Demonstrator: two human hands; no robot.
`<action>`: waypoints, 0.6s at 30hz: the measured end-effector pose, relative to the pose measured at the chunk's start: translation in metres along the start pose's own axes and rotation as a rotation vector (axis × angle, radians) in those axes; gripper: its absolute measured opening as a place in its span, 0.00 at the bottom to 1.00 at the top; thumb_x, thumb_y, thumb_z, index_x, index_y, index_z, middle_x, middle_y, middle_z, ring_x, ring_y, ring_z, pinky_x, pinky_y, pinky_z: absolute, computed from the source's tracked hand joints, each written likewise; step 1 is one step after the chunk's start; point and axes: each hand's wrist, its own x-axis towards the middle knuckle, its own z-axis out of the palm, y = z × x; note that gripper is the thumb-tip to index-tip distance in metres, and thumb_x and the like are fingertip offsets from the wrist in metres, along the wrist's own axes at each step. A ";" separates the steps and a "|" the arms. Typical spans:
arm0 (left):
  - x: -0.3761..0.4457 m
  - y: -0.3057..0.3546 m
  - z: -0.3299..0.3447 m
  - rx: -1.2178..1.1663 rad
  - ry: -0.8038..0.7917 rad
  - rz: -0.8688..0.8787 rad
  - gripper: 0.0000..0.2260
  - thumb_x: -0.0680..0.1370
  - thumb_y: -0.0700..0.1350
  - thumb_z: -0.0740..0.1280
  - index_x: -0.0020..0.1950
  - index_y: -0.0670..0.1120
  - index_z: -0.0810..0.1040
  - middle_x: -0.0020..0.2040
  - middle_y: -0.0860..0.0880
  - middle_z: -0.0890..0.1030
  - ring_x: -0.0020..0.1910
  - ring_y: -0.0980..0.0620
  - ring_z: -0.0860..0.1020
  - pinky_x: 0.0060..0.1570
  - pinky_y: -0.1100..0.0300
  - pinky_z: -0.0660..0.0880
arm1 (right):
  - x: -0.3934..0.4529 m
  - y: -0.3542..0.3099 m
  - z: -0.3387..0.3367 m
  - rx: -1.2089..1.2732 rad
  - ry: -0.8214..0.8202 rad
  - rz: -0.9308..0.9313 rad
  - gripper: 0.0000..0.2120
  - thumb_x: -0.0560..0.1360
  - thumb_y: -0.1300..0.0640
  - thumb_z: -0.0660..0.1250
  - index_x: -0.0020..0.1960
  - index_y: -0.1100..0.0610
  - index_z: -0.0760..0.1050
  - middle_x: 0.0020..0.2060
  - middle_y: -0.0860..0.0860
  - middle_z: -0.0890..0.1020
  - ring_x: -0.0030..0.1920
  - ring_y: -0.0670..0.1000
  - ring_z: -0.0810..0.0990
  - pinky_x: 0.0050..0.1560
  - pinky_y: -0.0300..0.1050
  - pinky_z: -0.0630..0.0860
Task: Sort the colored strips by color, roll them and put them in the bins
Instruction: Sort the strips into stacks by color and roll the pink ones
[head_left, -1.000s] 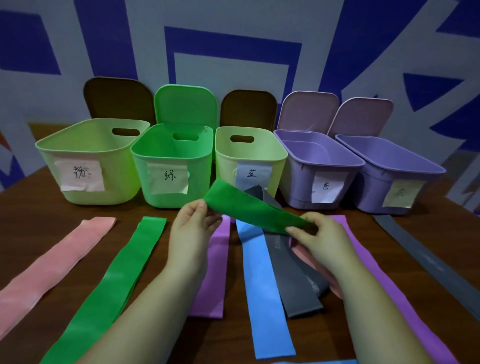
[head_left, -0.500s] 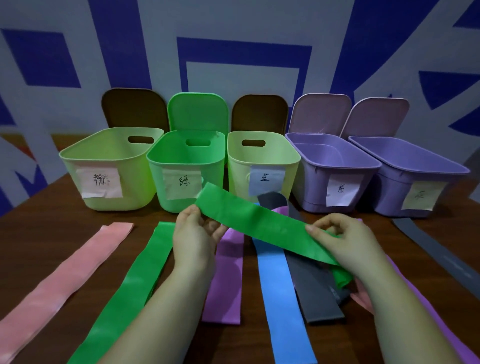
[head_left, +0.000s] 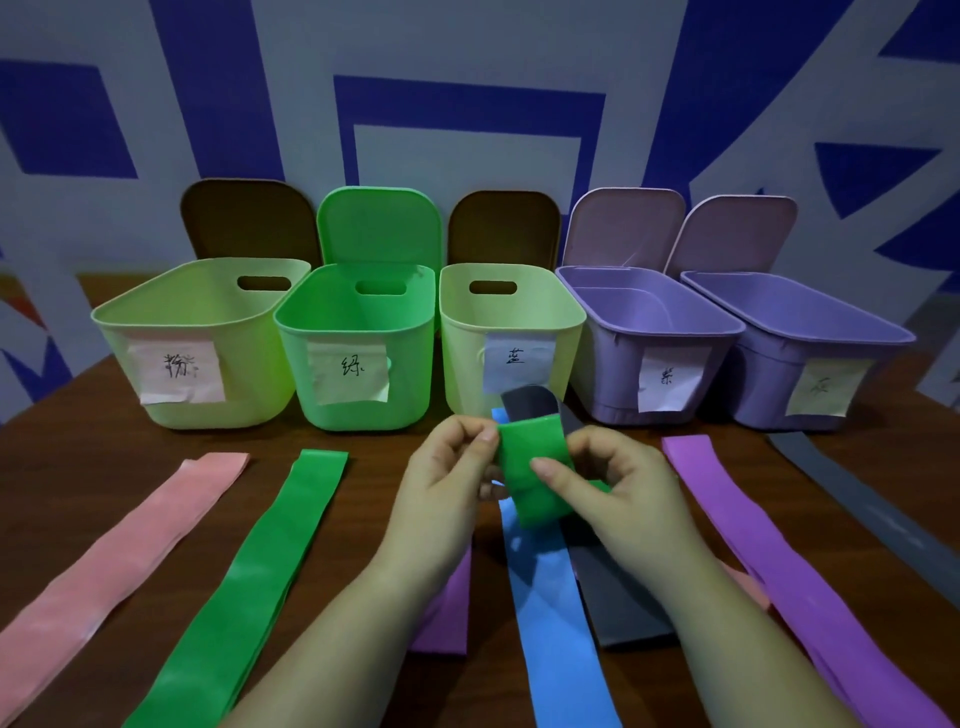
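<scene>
Early stage. Left hand (head_left: 448, 480) and right hand (head_left: 618, 486) both pinch one green strip (head_left: 535, 475), partly rolled, held above the desk (head_left: 62, 467) just in front of the green bin (head_left: 358, 348). All five bins look empty, as far as visible. Pink, green, purple, blue and grey strips lie flat, unrolled.

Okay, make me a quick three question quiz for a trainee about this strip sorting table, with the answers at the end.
1. True or false: both hands hold the green strip being rolled.
2. How many bins stand in the row?
3. Which strip lies flat at the far left of the table: A pink, B blue, C grey?

Key:
1. True; the left hand and right hand pinch it.
2. Five, from the leftmost yellow-green bin to the rightmost purple bin.
3. A, the pink strip.
</scene>
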 end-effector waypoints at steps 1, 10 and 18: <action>0.000 -0.001 -0.001 0.022 0.024 0.013 0.07 0.79 0.39 0.60 0.42 0.43 0.75 0.32 0.54 0.77 0.32 0.60 0.75 0.33 0.67 0.73 | 0.000 0.000 0.000 -0.015 0.019 0.012 0.07 0.70 0.58 0.73 0.35 0.51 0.79 0.32 0.50 0.82 0.34 0.43 0.78 0.36 0.38 0.76; -0.001 -0.004 -0.004 -0.082 -0.005 -0.205 0.03 0.70 0.40 0.71 0.41 0.41 0.80 0.38 0.43 0.83 0.37 0.50 0.80 0.38 0.60 0.78 | -0.004 0.002 0.007 -0.162 -0.048 0.013 0.05 0.70 0.54 0.74 0.37 0.50 0.79 0.31 0.47 0.80 0.32 0.41 0.75 0.33 0.35 0.72; 0.003 0.002 -0.002 -0.436 -0.008 -0.377 0.07 0.66 0.42 0.68 0.39 0.41 0.83 0.39 0.41 0.83 0.35 0.50 0.82 0.37 0.58 0.80 | 0.000 -0.005 0.007 0.151 -0.053 0.203 0.07 0.72 0.64 0.70 0.38 0.54 0.80 0.29 0.49 0.82 0.32 0.47 0.79 0.32 0.38 0.78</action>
